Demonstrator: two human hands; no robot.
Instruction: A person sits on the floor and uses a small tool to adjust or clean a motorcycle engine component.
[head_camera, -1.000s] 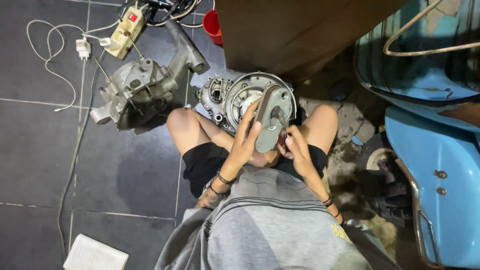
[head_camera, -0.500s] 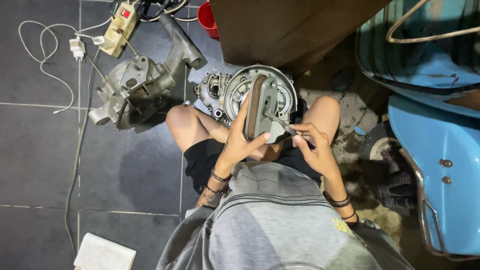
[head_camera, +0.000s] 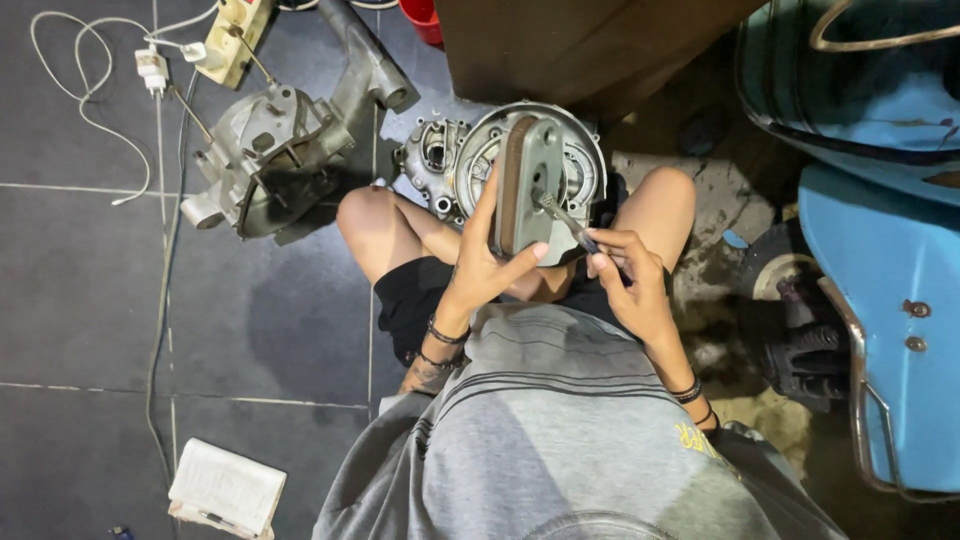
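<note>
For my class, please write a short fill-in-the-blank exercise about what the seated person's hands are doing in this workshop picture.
1. The left hand holds a curved grey brake shoe upright, and the right hand works on it with a thin metal ____.
2. The engine casing lies on the floor tiles to the person's ____.
3. The scooter body at the right is painted ____.
4. An open ____ lies on the floor at the lower left.

Missing words: tool; left; blue; booklet
</note>
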